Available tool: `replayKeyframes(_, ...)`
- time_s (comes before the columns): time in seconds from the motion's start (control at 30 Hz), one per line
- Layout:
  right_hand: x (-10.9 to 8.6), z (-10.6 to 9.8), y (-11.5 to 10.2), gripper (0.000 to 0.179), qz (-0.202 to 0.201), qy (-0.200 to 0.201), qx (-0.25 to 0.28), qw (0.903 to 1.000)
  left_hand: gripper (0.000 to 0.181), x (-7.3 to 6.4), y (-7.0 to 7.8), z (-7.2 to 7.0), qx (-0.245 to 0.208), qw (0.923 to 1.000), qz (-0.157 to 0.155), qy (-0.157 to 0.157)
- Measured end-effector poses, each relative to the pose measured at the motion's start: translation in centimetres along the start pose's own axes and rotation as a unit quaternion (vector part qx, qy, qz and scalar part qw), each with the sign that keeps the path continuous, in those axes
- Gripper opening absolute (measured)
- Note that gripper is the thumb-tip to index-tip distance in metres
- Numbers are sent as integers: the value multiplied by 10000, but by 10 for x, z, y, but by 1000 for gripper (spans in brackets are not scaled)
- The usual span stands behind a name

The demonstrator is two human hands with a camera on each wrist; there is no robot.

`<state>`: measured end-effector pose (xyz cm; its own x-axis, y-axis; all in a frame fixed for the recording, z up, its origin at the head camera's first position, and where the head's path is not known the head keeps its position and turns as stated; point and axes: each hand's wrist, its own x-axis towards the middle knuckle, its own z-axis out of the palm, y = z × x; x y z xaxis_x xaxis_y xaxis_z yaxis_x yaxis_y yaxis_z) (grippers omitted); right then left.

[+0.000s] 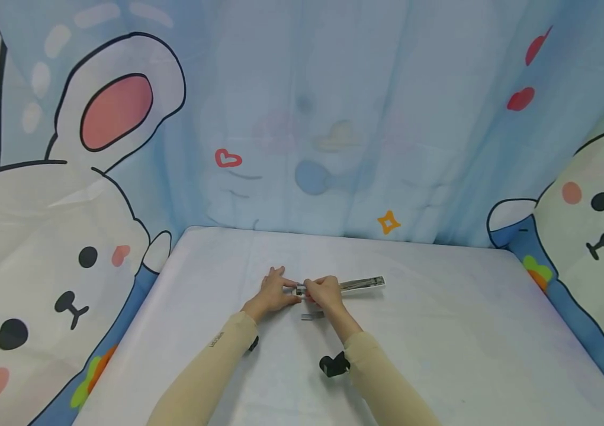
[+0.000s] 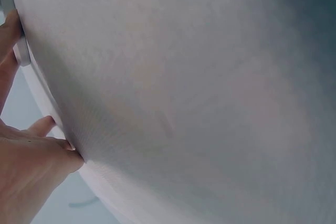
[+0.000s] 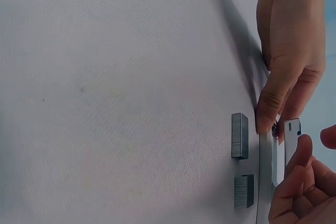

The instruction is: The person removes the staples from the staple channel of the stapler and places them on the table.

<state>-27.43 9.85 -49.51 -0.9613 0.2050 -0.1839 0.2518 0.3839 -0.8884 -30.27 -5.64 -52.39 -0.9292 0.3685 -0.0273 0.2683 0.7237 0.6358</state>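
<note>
A slim stapler (image 1: 362, 284) with a silvery upper side lies crosswise on the white table, its left end between my hands. My left hand (image 1: 274, 293) pinches that end between thumb and index finger, other fingers spread. The right hand (image 1: 325, 292) grips the stapler just beside it, fingers curled. In the right wrist view, the right hand's fingers (image 3: 300, 153) are at a slotted white-and-metal part (image 3: 290, 136) standing up from the stapler. Two staple strips, one longer (image 3: 240, 136) and one shorter (image 3: 244, 191), lie on the near side of the stapler.
The white-covered table (image 1: 467, 331) extends around both hands. Behind it hangs a blue curtain (image 1: 259, 195) printed with cartoon animals. A black wrist camera (image 1: 335, 364) hangs below the right forearm, close over the tabletop.
</note>
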Motion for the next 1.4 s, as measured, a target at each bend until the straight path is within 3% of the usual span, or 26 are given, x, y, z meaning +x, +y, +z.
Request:
replayKeyframes(0.23,1,3,0,28,40,41,-48,10000,43,0,0,0,18,10000,1,15)
replayKeyframes(0.53,-2,10,2,17,-156,470,186,9986,43,-1,2,-1,-18,10000,-30,-43)
replayKeyframes(0.87,3,11,2,14,-239,370,199,9988,43,1,3,0,5,9999,131,-8)
replayKeyframes(1.1,2,13,2,12,-256,559,122,9980,43,3,1,1,0,10000,65,-25)
replayKeyframes(1.4,0,14,-2,16,-71,677,544,9962,41,1,-1,0,53,9999,105,47)
